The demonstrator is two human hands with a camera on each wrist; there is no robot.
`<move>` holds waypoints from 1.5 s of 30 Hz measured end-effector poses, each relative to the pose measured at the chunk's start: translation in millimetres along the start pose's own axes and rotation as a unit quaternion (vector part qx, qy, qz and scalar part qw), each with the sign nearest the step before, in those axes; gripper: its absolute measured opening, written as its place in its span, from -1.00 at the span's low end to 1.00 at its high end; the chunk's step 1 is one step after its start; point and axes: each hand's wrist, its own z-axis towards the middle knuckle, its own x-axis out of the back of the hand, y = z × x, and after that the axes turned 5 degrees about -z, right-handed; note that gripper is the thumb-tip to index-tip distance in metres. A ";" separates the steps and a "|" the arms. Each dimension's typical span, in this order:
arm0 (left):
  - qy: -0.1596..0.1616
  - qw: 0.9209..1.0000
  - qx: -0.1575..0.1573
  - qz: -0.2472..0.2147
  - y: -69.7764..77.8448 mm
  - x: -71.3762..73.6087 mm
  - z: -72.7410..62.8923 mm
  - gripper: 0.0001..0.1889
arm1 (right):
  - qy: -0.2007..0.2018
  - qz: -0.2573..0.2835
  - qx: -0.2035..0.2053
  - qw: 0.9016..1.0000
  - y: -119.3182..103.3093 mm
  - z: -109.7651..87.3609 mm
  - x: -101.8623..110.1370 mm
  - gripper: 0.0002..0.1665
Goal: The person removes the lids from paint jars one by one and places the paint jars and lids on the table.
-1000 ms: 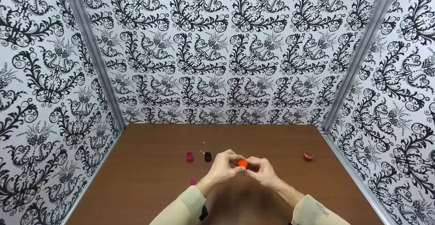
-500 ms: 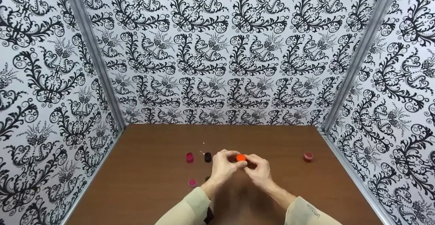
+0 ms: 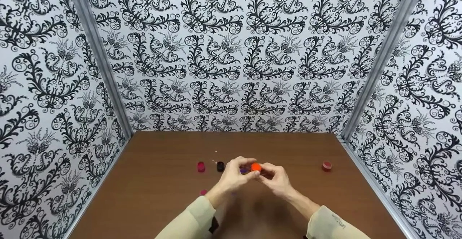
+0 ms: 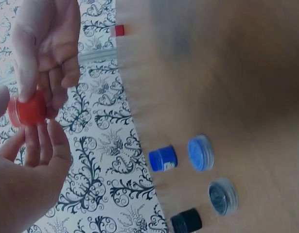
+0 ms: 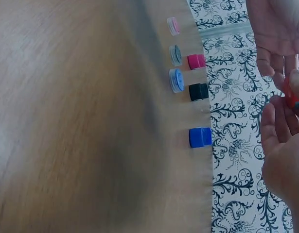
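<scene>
Both hands meet above the table, around a small orange-red paint jar [image 3: 256, 167]. My left hand [image 3: 232, 176] pinches the jar between thumb and fingers from the left. From the other side, my right hand [image 3: 277, 181] grips it with fingertips and thumb. In the left wrist view the jar [image 4: 32, 109] lies sideways among the fingers; whether its lid is on, I cannot tell. Part of a blue jar [image 3: 243, 170] shows through the gap in my left hand, and the left wrist view gives this blue jar [image 4: 163, 158] whole, on the table.
A pink jar [image 3: 201, 166] and a black jar [image 3: 220, 166] stand left of the hands. Nearer lie a pink lid [image 3: 204, 192], a blue lid [image 4: 201, 153] and a grey-black lid [image 4: 223, 196]. One red jar [image 3: 326, 165] stands far right. Patterned walls enclose the table.
Both hands and the orange-red jar have shifted slightly away from the body. The left hand has lifted a little, so the blue jar behind it now shows.
</scene>
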 end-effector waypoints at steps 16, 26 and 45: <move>-0.001 1.000 -0.021 -0.023 -0.4 -4.3 -3.5 -0.69 | -0.017 0.022 0.031 0.999 3.5 0.9 2.2 -0.76; 0.014 0.999 -0.012 -0.045 3.5 -10.2 -9.9 -0.75 | -0.008 0.004 0.041 0.999 -1.3 0.4 2.8 -0.75; 0.073 0.992 0.036 -0.098 -0.9 -17.8 -5.8 -0.64 | 0.014 0.008 0.044 0.999 1.5 -0.6 1.8 -0.71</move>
